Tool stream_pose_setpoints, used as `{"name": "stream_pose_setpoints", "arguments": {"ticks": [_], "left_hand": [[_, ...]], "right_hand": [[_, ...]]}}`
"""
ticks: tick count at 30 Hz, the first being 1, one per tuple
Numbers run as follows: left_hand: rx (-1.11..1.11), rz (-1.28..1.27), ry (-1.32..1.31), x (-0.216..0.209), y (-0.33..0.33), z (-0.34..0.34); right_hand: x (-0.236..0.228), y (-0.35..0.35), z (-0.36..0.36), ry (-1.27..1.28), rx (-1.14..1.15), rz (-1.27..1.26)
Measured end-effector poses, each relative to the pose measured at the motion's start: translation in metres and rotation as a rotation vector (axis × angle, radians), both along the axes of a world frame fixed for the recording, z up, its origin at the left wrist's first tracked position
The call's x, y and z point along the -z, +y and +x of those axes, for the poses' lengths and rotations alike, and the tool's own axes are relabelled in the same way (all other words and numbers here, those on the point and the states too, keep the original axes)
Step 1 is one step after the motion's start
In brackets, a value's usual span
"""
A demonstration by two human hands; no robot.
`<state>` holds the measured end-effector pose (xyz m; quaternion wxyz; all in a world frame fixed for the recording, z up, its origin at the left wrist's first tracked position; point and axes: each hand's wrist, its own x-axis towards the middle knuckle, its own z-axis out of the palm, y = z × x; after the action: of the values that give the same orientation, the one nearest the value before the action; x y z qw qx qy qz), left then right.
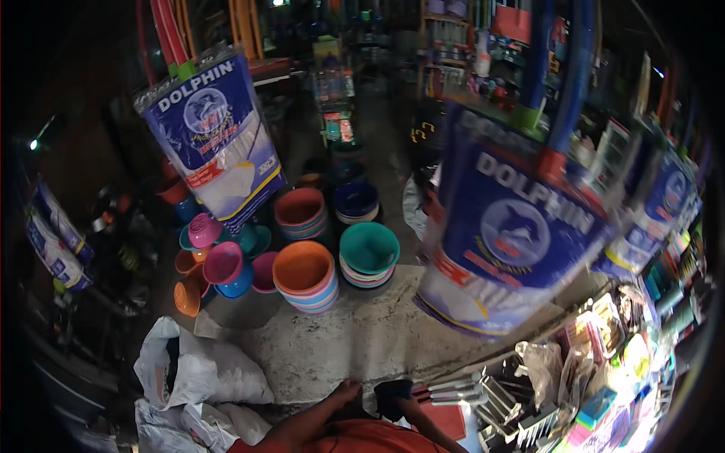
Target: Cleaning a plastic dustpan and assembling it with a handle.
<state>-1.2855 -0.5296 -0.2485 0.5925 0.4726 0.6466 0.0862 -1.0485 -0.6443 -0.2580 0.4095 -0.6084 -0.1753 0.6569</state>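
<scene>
My left hand [346, 392] is low in the middle, in front of my body, its fingers curled together. Whatever may be inside them is hidden. Just to its right, my right hand [410, 408] has a small black item [392, 398] at its fingers; dark and without detail, its kind cannot be made out. Both forearms are bent inward over my orange-red top [377, 439]. Beside my right hand lie several long-handled tools [457, 394] with pale grips, over a flat red piece [444, 419].
Bagged mops, one left [215, 140] and one right [521, 234], hang at upper height. Stacked orange [303, 266] and green [370, 248] basins stand ahead on concrete [355, 340]. White sacks [219, 370] lie at left; packed household goods [604, 370] crowd the right.
</scene>
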Motion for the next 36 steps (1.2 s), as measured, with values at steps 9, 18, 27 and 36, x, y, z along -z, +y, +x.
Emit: {"name": "stream_pose_setpoints", "arguments": {"ticks": [9,18,27,36], "left_hand": [[-0.061,-0.148,-0.064,0.051,0.122,0.036],[0.277,0.034,-0.022,0.077,0.367,0.095],[0.591,-0.384,-0.039,0.037,0.453,0.199],[0.926,-0.508,-0.025,0.016,0.525,0.335]], "right_hand": [[0.019,0.151,-0.006,-0.371,-0.118,-0.283],[-0.022,0.313,0.023,-0.252,0.417,-0.344],[-0.062,0.381,0.062,-0.157,0.908,-0.320],[-0.009,0.411,0.193,-0.042,1.567,-0.439]]}}
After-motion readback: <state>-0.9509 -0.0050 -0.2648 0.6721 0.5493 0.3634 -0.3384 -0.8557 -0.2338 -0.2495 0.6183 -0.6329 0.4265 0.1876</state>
